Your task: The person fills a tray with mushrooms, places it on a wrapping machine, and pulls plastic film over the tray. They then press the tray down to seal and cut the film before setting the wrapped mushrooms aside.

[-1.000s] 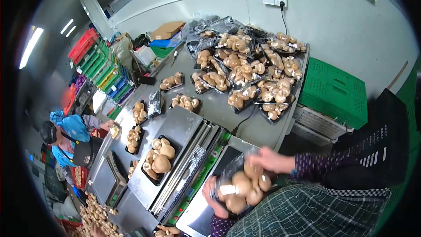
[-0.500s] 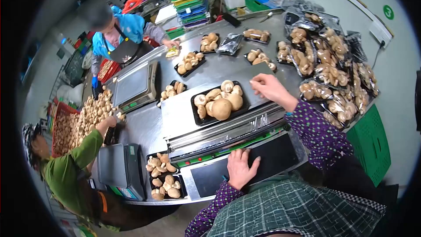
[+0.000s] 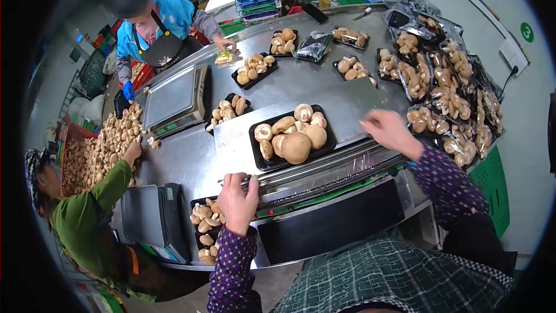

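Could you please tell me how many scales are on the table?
2: a silver scale near the person in blue, and a dark scale beside the person in green. Others may be hidden.

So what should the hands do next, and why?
Perhaps the left hand could feel for any wrap along the rollers: it's near their left end, and the mushrooms in the tray look uncovered, unlike the wrapped packs piled to the right.
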`<state>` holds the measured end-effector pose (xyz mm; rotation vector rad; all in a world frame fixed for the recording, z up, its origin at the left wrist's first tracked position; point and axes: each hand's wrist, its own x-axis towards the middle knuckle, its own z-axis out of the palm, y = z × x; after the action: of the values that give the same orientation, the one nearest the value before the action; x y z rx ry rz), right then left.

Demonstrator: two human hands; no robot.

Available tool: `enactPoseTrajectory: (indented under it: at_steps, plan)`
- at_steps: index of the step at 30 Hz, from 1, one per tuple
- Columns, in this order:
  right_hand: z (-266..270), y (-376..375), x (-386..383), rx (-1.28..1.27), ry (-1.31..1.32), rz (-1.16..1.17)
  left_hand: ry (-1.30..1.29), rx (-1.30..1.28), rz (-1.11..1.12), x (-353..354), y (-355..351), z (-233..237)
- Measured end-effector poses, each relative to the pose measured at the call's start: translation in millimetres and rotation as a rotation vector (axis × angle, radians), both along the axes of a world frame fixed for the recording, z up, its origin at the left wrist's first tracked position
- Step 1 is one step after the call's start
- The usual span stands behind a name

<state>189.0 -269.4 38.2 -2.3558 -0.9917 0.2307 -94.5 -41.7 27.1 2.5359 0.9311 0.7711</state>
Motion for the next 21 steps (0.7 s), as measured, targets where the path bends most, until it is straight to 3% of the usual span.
enactPoseTrajectory:
  at_steps: [1, 3, 7, 8, 10, 12, 13, 14, 16, 17, 18, 19, 20, 21]
  plan:
    - [4, -13, -6, -0.003, 0.000, 0.000, 0.000, -0.003, 0.000, -11, 2, -5]
    - [5, -30, -16, -0.473, -0.110, 0.017, 0.361, 0.168, 0.050, -26, 7, -12]
    - [-14, -21, -24, -0.422, 0.000, 0.147, 0.443, 0.245, -0.003, -14, -2, -13]
    - [-20, -15, -25, -0.346, 0.093, 0.157, 0.513, 0.141, -0.026, -8, -1, -12]
    - [-26, -14, -20, -0.180, 0.218, 0.230, 0.302, -0.232, -0.162, -5, 9, -30]
    - [7, -33, -35, -0.084, 0.866, 0.006, 0.317, -0.438, -0.156, -18, 6, -19]
    - [23, -46, -46, -0.039, 1.027, 0.025, 0.352, -0.838, -0.172, -32, 3, -3]
    - [33, -55, -59, 0.036, 1.131, -0.027, 0.248, -1.314, -0.111, -45, -5, 15]
    - [58, -46, -60, 0.479, 1.283, 0.083, -0.241, -1.698, -0.279, -54, -11, 41]
    - [66, -31, -54, 0.748, 1.282, 0.189, -0.510, -1.401, -0.552, -41, -6, 57]
    - [77, -8, -41, 0.844, 1.264, 0.316, -0.723, -1.367, -0.635, -22, 4, 79]
    - [78, 24, -35, 1.060, 1.162, 0.191, -0.892, -1.358, -0.632, -1, 21, 84]
    - [78, 64, -24, 1.260, 1.162, -0.062, -1.112, -1.231, -0.270, 29, 19, 92]
    - [62, 97, -1, 1.297, 1.060, -0.023, -1.025, -1.007, -0.384, 70, 28, 100]
